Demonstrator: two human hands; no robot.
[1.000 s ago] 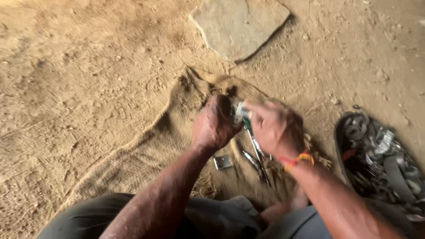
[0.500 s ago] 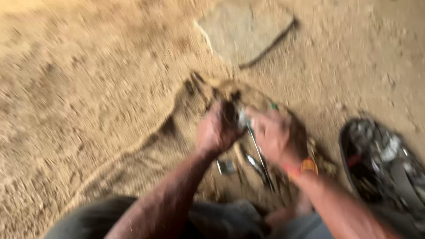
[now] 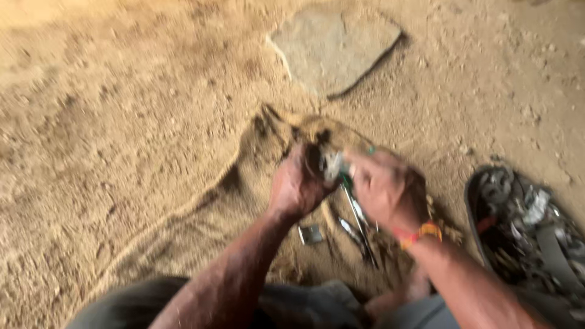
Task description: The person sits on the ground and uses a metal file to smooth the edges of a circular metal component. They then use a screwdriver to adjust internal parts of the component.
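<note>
Since the earlier frame, both hands have stayed together over the same spot, and the whole view has shifted slightly and blurred.

My left hand is curled closed, its grip pressed against a small pale metal part with a green tip. My right hand is folded around the same part from the opposite side. The part sits between the two grips, at the point where the fingertips meet; motion blur hides exactly which fingers pinch it. An orange and red thread band circles my right wrist.

Below the hands, thin grey metal tools lie on a worn brown burlap sack spread on the sandy dirt floor. A small square metal piece lies just beside them. A flat grey stone slab lies well apart, beyond the sack. A dark round tray of mixed metal scraps sits near my right forearm.
</note>
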